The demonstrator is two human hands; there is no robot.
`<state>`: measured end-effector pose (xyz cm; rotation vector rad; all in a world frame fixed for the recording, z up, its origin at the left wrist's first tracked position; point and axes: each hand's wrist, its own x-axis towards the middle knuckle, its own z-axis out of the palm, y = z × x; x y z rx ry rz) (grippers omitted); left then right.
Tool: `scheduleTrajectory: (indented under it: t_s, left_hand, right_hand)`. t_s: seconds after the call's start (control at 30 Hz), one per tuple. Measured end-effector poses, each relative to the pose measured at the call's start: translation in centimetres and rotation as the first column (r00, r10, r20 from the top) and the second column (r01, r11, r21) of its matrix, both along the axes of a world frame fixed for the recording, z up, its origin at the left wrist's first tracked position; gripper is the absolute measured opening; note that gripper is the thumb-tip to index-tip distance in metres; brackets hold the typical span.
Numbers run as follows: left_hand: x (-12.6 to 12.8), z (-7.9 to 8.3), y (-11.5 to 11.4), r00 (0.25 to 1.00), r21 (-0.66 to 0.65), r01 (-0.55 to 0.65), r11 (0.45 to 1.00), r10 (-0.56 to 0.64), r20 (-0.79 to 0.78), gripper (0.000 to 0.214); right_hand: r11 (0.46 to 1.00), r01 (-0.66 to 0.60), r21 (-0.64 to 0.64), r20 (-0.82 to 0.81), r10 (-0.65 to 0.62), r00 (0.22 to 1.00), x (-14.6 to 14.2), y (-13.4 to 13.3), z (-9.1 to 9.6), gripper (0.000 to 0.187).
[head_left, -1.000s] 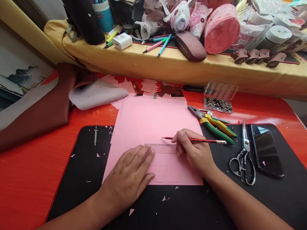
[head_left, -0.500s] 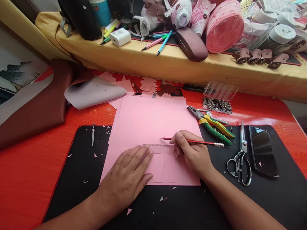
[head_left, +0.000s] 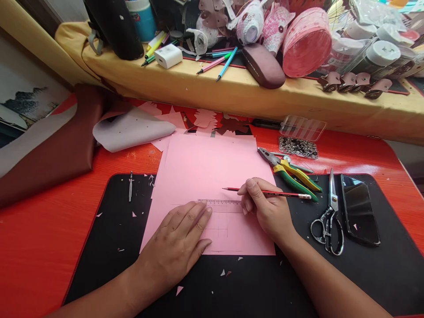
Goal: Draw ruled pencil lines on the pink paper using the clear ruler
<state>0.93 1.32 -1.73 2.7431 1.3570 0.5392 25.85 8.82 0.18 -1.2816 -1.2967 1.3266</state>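
Note:
A pink paper sheet (head_left: pixel 208 176) lies on a black cutting mat (head_left: pixel 109 229). My left hand (head_left: pixel 179 243) rests flat on the sheet, fingers stretched out, pressing the left end of a clear ruler (head_left: pixel 225 204). My right hand (head_left: pixel 265 210) is closed round a red pencil (head_left: pixel 285 193) held level, tip pointing left just above the ruler's right end. Faint pencil lines show on the sheet below the ruler.
Yellow-green pliers (head_left: pixel 291 172), scissors (head_left: pixel 329 216) and a dark phone (head_left: pixel 359 210) lie right of the sheet. A clear box (head_left: pixel 303 128) and small metal parts (head_left: pixel 298 146) sit behind. A thin metal tool (head_left: pixel 130 185) lies at left. The cluttered yellow shelf (head_left: pixel 232 88) runs along the back.
Both hands, the ruler and the pencil keep their places; only the camera view has shifted slightly.

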Motion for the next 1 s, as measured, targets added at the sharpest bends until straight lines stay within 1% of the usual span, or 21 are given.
scheduleTrajectory:
  t_s: [0.13,0.37,0.5,0.8,1.0]
  left_hand:
    - [-0.01,-0.05,-0.03,1.000,-0.007,0.001,1.000,-0.001,0.003,0.044]
    - [-0.01,-0.26,-0.17,1.000,-0.022,-0.009,1.000,0.009,0.015,0.045]
    - [-0.01,-0.13,-0.08,1.000,-0.005,0.001,1.000,-0.001,0.014,0.044]
    - [-0.02,-0.11,-0.04,1.000,-0.015,0.011,1.000,-0.011,0.007,0.045]
    - [0.01,-0.10,-0.03,1.000,-0.007,0.002,1.000,-0.002,-0.005,0.044]
  right_hand:
    - [1.000,0.023,-0.013,-0.029,-0.024,0.999,0.02,-0.01,0.09,0.049]
    - [0.999,0.048,-0.017,-0.024,-0.048,0.999,-0.04,0.22,0.12,0.050]
    - [0.999,0.043,-0.023,-0.024,-0.043,0.999,0.02,0.27,-0.03,0.051]
    - [0.999,0.041,-0.024,-0.056,-0.042,0.998,-0.11,0.21,0.12,0.049]
    - [0.999,0.043,-0.026,-0.055,-0.045,0.997,-0.11,0.18,0.14,0.050]
